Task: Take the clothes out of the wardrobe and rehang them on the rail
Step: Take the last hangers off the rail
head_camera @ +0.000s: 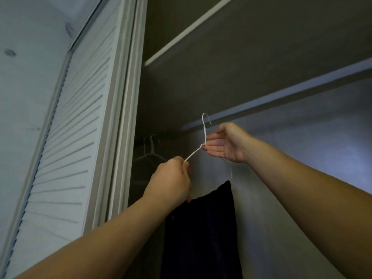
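Note:
A white wire hanger [204, 135] is held up inside the wardrobe, its hook near the shelf edge and free of any rail. A dark garment [203, 228] hangs from its lower part. My left hand [173, 181] grips the hanger's left arm in a fist. My right hand [225, 143] is at the hanger's neck, palm up, fingers nearly straight, fingertips touching the wire. The rail itself is mostly hidden; two empty hangers [150, 152] hang in the dark at the wardrobe's left end.
A white louvred door [66, 137] stands open on the left. A shelf [281, 95] runs across above my hands, with a higher shelf [191, 31] over it. The wardrobe's back wall is behind the garment.

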Demonstrator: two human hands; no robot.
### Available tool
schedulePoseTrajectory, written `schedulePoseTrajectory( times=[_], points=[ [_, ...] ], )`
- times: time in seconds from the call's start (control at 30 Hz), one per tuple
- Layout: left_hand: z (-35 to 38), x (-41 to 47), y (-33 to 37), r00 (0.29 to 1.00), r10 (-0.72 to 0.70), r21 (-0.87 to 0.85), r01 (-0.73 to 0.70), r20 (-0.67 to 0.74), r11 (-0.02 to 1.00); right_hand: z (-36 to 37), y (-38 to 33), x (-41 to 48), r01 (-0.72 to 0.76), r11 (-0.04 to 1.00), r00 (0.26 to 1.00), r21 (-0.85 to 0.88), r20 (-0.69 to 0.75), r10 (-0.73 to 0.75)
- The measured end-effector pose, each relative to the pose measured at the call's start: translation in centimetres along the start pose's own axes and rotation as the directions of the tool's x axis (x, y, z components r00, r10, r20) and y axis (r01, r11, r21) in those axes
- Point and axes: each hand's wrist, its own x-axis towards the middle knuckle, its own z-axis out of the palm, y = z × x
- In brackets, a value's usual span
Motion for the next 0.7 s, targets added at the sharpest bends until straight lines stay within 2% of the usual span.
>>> schedulePoseTrajectory(
  times=[0.17,0.5,0.7],
  points=[
    [0.2,5.5,1.6,0.996,-0.011,0.092,0.019,-0.087,0.996,-0.8,-2.2,4.4,0.052,0.999,0.999,0.009,0.011,-0.052],
    [0.9,10.1,1.6,0.993,-0.097,0.118,0.104,-0.066,0.987,-0.9,-1.6,9.9,0.063,0.998,0.998,-0.024,-0.009,-0.063],
    [1.4,10.9,0.1,0.989,-0.144,0.225,0.146,-0.022,0.964,-1.0,0.9,11.7,0.022,0.998,0.999,-0.055,-0.032,-0.024]
  ],
)
